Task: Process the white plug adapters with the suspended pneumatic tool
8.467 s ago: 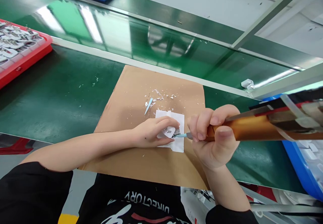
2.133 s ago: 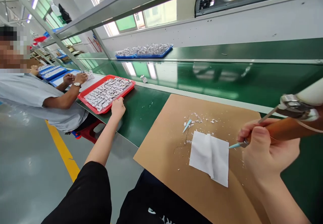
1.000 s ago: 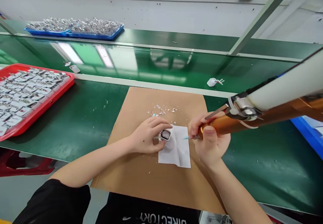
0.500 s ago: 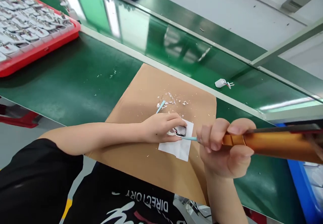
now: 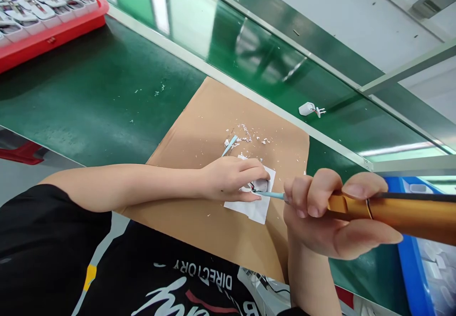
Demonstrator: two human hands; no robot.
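Observation:
My left hand (image 5: 237,179) is closed around a small white housing (image 5: 261,186) with dark wires inside, held over a white sheet (image 5: 261,209) on brown cardboard (image 5: 203,221). An orange cylindrical tool (image 5: 402,214) is in my right hand (image 5: 331,211), gripped between thumb and fingers. A thin light-blue stick (image 5: 273,195) runs from my right fingers to the housing, its tip at the wires. Another light-blue piece (image 5: 230,145) lies beyond my left hand among white scraps (image 5: 245,133).
A red tray (image 5: 50,40) of white parts stands at the far left on the green table (image 5: 89,102). Behind the cardboard, a white plug-like part (image 5: 308,109) with wires lies past the pale rail. A blue bin (image 5: 413,263) of white parts is at the right.
The view has shifted. My right hand and the orange tool have moved slightly right, and the stick's tip now reaches inside the housing, which is tilted differently in my left hand.

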